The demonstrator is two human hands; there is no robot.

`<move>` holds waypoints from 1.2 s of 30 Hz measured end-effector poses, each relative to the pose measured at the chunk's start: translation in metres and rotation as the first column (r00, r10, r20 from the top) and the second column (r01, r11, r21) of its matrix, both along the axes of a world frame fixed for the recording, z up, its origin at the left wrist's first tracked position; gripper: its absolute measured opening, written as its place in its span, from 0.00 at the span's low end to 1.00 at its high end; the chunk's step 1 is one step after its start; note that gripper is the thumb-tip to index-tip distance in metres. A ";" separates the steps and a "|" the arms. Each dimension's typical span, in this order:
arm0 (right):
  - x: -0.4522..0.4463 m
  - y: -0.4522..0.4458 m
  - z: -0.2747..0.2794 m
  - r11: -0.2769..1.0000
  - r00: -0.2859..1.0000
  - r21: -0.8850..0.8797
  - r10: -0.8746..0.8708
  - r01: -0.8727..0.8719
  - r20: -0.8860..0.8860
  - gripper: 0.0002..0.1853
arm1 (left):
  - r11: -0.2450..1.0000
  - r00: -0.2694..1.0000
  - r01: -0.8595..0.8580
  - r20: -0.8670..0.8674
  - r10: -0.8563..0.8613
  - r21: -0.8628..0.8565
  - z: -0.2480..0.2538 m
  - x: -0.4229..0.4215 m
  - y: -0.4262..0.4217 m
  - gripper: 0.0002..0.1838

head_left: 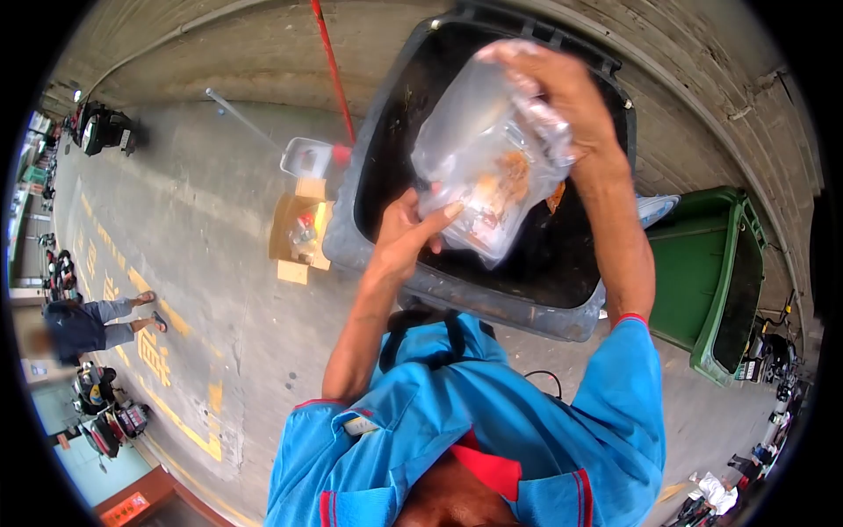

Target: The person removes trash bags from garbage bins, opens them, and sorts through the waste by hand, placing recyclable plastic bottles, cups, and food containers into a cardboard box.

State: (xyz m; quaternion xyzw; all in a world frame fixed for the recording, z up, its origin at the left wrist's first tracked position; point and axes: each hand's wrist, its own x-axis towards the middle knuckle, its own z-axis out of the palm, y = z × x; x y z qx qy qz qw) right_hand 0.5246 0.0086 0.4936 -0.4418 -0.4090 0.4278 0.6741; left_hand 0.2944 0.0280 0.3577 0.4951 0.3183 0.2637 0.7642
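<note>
A clear plastic bag (474,132) with a see-through container and orange-brown food scraps inside is held up over the open dark bin (373,206). My right hand (562,97) is closed on its upper right part, slightly blurred by motion. My left hand (411,227) grips the lower left side, thumb on top and most of the other fingers hidden behind the plastic. Inside the bin, below the bag, shows an orange scrap (556,198).
A cardboard box (283,230) with small items and a white plastic tub (307,158) stand left of the bin. A red pole (329,61) leans behind. At right stands a green bin (689,272). A person (97,325) is at far left, near parked motorbikes (107,413).
</note>
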 end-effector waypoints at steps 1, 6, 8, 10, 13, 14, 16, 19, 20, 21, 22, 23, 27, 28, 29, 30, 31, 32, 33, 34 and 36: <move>0.007 0.000 -0.003 0.999 0.998 0.033 0.001 -0.002 0.057 0.13 | 1.000 0.998 0.014 0.060 -0.013 -0.008 0.005 -0.006 0.004 0.22; 0.022 -0.044 0.056 0.926 0.858 0.024 -0.340 0.377 -0.385 0.09 | 1.000 0.984 0.020 0.177 -0.022 0.016 0.047 -0.041 0.010 0.25; 0.023 -0.063 0.072 0.904 0.867 0.119 -0.345 0.410 -0.360 0.08 | 0.994 0.969 0.033 0.240 -0.057 0.103 0.059 -0.050 0.010 0.25; 0.047 -0.093 0.078 0.871 0.868 0.208 -0.363 0.445 -0.338 0.07 | 0.986 0.964 0.064 0.246 -0.101 0.154 0.069 -0.052 0.007 0.25; 0.093 -0.152 0.084 0.712 0.713 0.329 -0.687 0.621 0.141 0.22 | 0.965 0.945 0.125 0.269 -0.187 0.230 0.081 -0.054 0.005 0.29; 0.087 -0.168 0.088 0.613 0.511 0.333 -0.786 0.716 0.348 0.28 | 0.957 0.927 0.148 0.302 -0.221 0.248 0.086 -0.056 0.005 0.30; 0.086 -0.197 0.087 0.474 0.234 0.391 -0.821 0.789 0.521 0.33 | 0.952 0.913 0.149 0.333 -0.237 0.269 0.095 -0.055 0.004 0.33; 0.103 -0.247 0.075 0.459 0.294 0.379 -0.860 0.804 0.417 0.31 | 0.937 0.866 0.184 0.402 -0.298 0.298 0.107 -0.054 0.007 0.36; 0.112 -0.265 0.068 0.440 0.292 0.364 -0.872 0.821 0.394 0.30 | 0.932 0.838 0.198 0.441 -0.322 0.304 0.110 -0.055 0.010 0.38; 0.119 -0.286 0.066 0.419 0.292 0.352 -0.886 0.837 0.360 0.29 | 0.927 0.813 0.199 0.474 -0.337 0.316 0.115 -0.054 0.010 0.38; 0.126 -0.307 0.061 0.400 0.288 0.338 -0.897 0.852 0.334 0.29 | 0.918 0.790 0.207 0.495 -0.361 0.339 0.118 -0.053 0.012 0.39; 0.135 -0.331 0.057 0.379 0.281 0.320 -0.907 0.868 0.313 0.28 | 0.908 0.767 0.211 0.515 -0.383 0.361 0.121 -0.053 0.015 0.39; 0.161 -0.436 0.031 0.316 0.265 0.221 -0.936 0.923 0.233 0.25 | 0.867 0.756 0.213 0.486 -0.439 0.451 0.131 -0.046 0.026 0.41; 0.160 -0.461 0.023 0.304 0.264 0.185 -0.941 0.935 0.211 0.24 | 0.849 0.756 0.226 0.464 -0.462 0.478 0.131 -0.044 0.028 0.42; 0.156 -0.485 0.011 0.291 0.259 0.148 -0.944 0.945 0.203 0.24 | 0.829 0.752 0.244 0.442 -0.489 0.502 0.131 -0.042 0.029 0.43; 0.146 -0.505 -0.002 0.270 0.239 0.119 -0.944 0.955 0.227 0.23 | 0.816 0.757 0.253 0.419 -0.502 0.520 0.129 -0.043 0.033 0.44; 0.138 -0.520 -0.026 0.246 0.116 0.233 -0.880 0.941 0.461 0.21 | 0.777 0.724 0.284 0.405 -0.558 0.562 0.127 -0.041 0.042 0.44; 0.122 -0.537 -0.052 0.239 -0.042 0.324 -0.744 0.915 0.667 0.20 | 0.810 0.792 0.229 0.381 -0.477 0.539 0.127 -0.043 0.042 0.44; 0.091 -0.527 -0.057 0.063 -0.033 0.143 -0.812 0.988 0.583 0.20 | 0.815 0.776 0.231 0.405 -0.483 0.531 0.123 -0.042 0.050 0.44; 0.063 -0.504 -0.062 -0.109 -0.077 -0.039 -0.876 0.993 0.477 0.19 | 0.805 0.754 0.255 0.411 -0.513 0.536 0.120 -0.043 0.061 0.44; 0.033 -0.510 -0.102 -0.050 0.068 -0.166 -0.768 0.985 0.637 0.19 | 0.771 0.704 0.357 0.391 -0.593 0.527 0.116 -0.044 0.086 0.45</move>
